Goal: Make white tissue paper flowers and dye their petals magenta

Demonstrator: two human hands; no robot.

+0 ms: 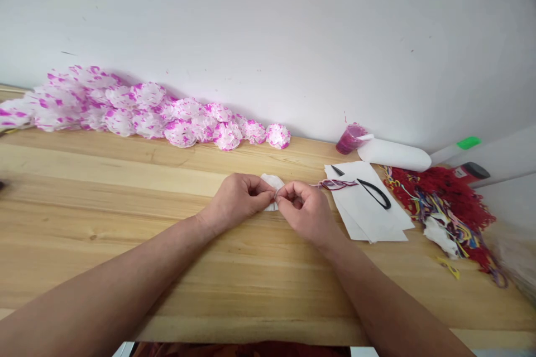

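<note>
Both my hands meet at the middle of the wooden table. My left hand pinches a small folded wad of white tissue paper, fingers closed on it. My right hand is closed too, fingertips pressed against the same paper at a thin wire or thread that I can barely make out. The paper shows only as a white fan above my fingertips; the rest is hidden by my fingers.
A row of white-and-pink paper flowers lies along the wall. To the right are white sheets with black scissors, a pink cup, a white bottle, and a pile of red and coloured strings.
</note>
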